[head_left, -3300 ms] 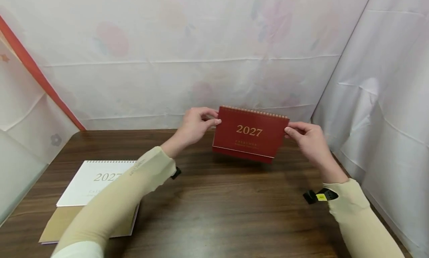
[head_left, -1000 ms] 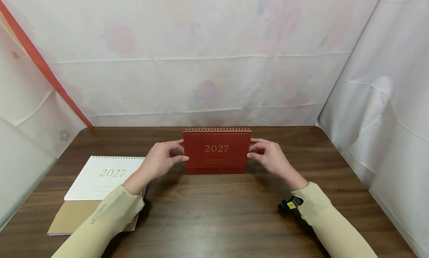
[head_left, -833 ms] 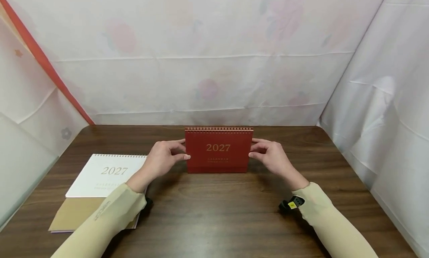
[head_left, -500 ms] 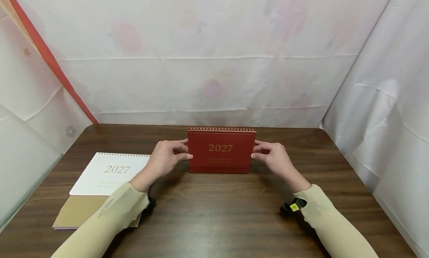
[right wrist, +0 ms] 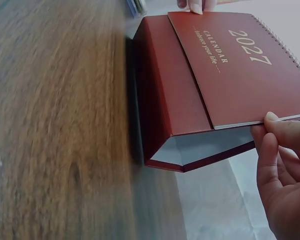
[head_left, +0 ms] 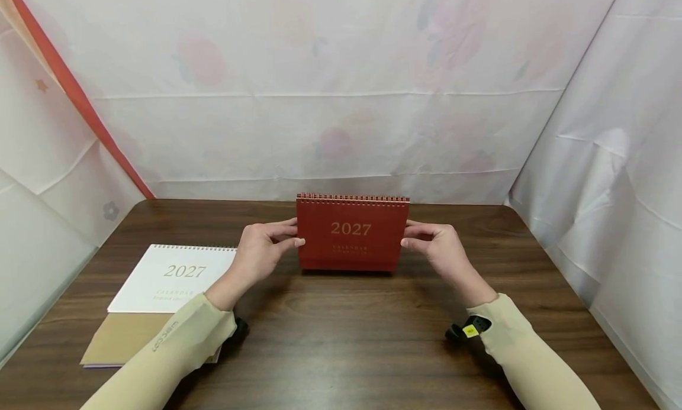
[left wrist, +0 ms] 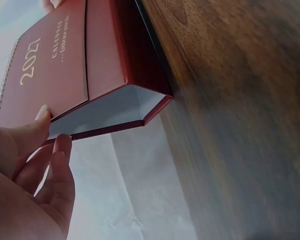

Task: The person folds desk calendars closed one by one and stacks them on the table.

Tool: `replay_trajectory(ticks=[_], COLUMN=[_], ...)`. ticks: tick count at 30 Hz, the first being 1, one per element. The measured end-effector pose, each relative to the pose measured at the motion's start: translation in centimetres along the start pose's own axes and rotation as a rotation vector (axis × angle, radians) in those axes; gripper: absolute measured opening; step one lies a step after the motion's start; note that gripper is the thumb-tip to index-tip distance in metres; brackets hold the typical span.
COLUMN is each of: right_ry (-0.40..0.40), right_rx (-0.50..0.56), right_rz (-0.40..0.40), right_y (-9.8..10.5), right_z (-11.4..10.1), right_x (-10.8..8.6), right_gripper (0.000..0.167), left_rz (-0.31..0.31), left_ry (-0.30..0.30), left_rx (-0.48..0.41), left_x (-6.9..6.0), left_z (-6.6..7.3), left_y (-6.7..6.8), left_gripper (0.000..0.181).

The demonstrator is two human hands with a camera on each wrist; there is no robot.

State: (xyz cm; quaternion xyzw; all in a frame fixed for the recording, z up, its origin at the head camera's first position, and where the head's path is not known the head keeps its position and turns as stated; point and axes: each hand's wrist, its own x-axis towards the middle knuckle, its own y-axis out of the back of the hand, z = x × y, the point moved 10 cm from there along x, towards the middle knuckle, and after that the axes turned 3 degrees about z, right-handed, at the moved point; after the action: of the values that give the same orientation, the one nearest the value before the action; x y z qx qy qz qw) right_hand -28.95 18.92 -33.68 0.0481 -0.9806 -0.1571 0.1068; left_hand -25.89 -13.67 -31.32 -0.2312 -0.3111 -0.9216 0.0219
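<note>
A red desk calendar with gold "2027" lettering and a spiral binding along its top stands upright at the middle back of the table. My left hand pinches its left side edge, thumb on the front cover and fingers behind. On the opposite edge my right hand pinches it the same way. Both wrist views show the folded stand, hollow inside, and a dark shadow strip along the base of the calendar. A white 2027 calendar lies at the left, partly covered by my left forearm.
The wooden table reaches back to a pale floral curtain. White cloth hangs along the right side. Tan card shows below the white calendar's cover.
Held tilted in the air at first, the red calendar came down upright on the table and moved left. In the last half second it has risen slightly, with both hands still gripping it.
</note>
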Motion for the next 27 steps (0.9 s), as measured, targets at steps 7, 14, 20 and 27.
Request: replay_trajectory(ticks=[7, 14, 20, 27], right_ry=[-0.05, -0.101, -0.152, -0.194], right_rx=[0.066, 0.096, 0.123, 0.1], right_rz=[0.04, 0.054, 0.032, -0.021], right_y=[0.2, 0.2, -0.2, -0.7], right_z=[0.0, 0.5, 0.9, 1.6], right_x=[-0.2, -0.2, -0.4, -0.4], right_gripper=[0.023, 0.031, 0.035, 0.047], left_rz=[0.042, 0.063, 0.048, -0.049], left_ry=[-0.008, 0.019, 0.05, 0.138], left_rx=[-0.029, -0.089, -0.094, -0.071], left_x=[-0.1, -0.3, -0.4, -0.3], left_z=[0.3, 0.6, 0.3, -0.8], left_y=[0.4, 0.4, 0.1, -0.9], left_gripper=[0.041, 0.055, 0.055, 0.053])
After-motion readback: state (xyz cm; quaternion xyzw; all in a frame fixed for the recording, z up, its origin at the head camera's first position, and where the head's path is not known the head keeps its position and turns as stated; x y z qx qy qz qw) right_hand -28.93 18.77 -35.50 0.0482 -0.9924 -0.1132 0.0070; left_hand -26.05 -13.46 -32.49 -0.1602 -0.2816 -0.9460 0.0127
